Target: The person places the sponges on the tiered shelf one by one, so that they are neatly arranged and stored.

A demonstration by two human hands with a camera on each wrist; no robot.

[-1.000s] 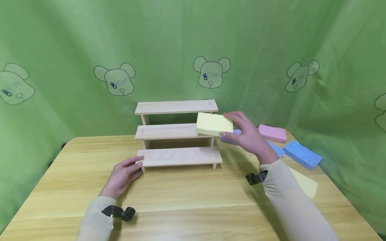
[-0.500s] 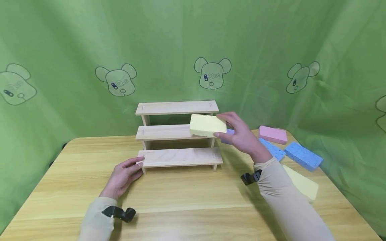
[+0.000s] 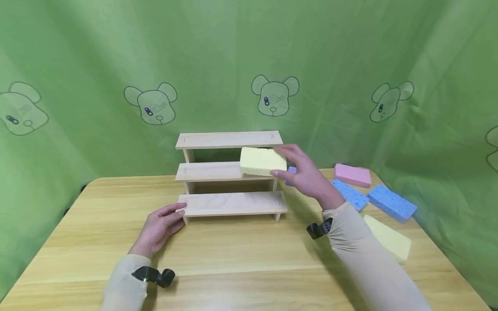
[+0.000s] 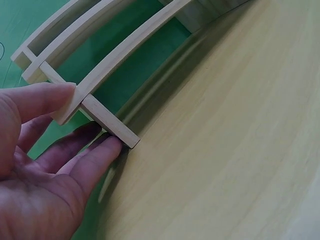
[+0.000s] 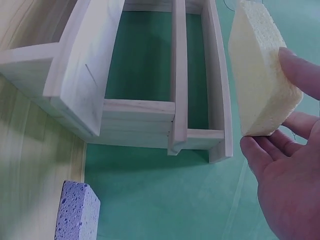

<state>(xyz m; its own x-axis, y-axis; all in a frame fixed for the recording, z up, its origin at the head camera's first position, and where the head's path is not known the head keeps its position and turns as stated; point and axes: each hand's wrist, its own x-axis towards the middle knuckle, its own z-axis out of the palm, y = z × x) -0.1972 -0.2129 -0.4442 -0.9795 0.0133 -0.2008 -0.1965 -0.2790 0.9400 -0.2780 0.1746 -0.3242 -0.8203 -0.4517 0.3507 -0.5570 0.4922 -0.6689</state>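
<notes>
My right hand (image 3: 307, 175) grips a pale yellow sponge (image 3: 262, 161) by its right end, thumb on the near side. The sponge hangs in the air; in the head view it covers the right part of the middle step. The right wrist view has this sponge (image 5: 257, 70) apart from the shelf boards. A three-step wooden shelf (image 3: 233, 203) stands on the table before the green curtain. At the left end of its lowest step, my left hand (image 3: 157, 229) holds the board; in the left wrist view its fingers (image 4: 100, 157) touch the shelf's leg.
Right of the shelf lie a purple sponge (image 5: 77, 212), partly hidden in the head view, a pink sponge (image 3: 352, 175), two blue sponges (image 3: 392, 203) (image 3: 350, 194) and another yellow sponge (image 3: 389, 237), partly behind the right sleeve. Green curtain (image 3: 218, 56) surrounds the table (image 3: 233, 259).
My right hand has carried the yellow sponge left along the shelf, slower over the last half second. The left hand has stayed at the lowest step.
</notes>
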